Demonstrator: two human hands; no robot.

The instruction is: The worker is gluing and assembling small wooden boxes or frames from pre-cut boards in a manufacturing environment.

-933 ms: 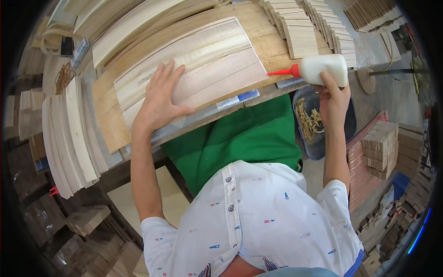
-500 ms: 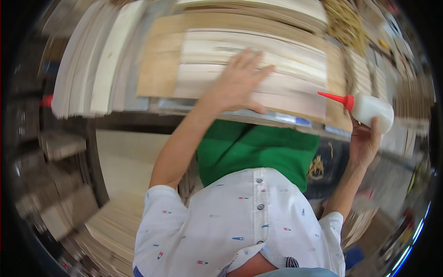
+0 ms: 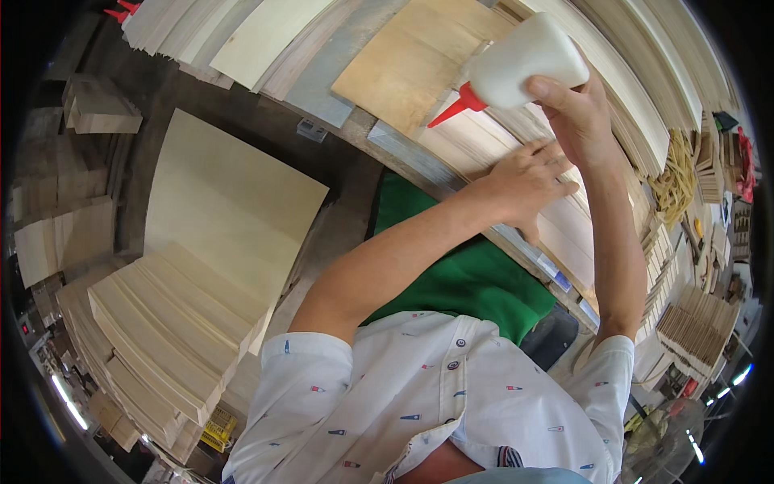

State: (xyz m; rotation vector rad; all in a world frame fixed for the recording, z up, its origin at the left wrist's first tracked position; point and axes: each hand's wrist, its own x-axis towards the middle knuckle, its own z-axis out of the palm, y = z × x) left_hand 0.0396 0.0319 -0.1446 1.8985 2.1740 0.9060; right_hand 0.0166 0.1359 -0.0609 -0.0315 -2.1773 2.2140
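Note:
A white squeeze bottle with a red pointed nozzle point(image 3: 528, 64) is in my right hand point(image 3: 582, 113), whose fingers wrap round it. It is held above the workbench, tilted so that the nozzle points down to the left. My left hand point(image 3: 536, 184) lies on the pale wooden strips point(image 3: 461, 143), fingers spread and partly hidden behind my right wrist. The strips lie side by side on a tan plywood board point(image 3: 399, 68). The bottle and my right forearm cover part of the strips.
Pale boards point(image 3: 258, 44) lie on the bench at the far left, with more stacked boards point(image 3: 637, 77) behind the strips. A bundle of yellowish bands point(image 3: 673, 177) sits at right. Beside me at left stand a board stack point(image 3: 161, 335) and a large pale sheet point(image 3: 226, 194).
The view has turned. My right hand has brought the bottle from the right side to above the strips, with the nozzle now tipped downward. My left hand is still on the strips.

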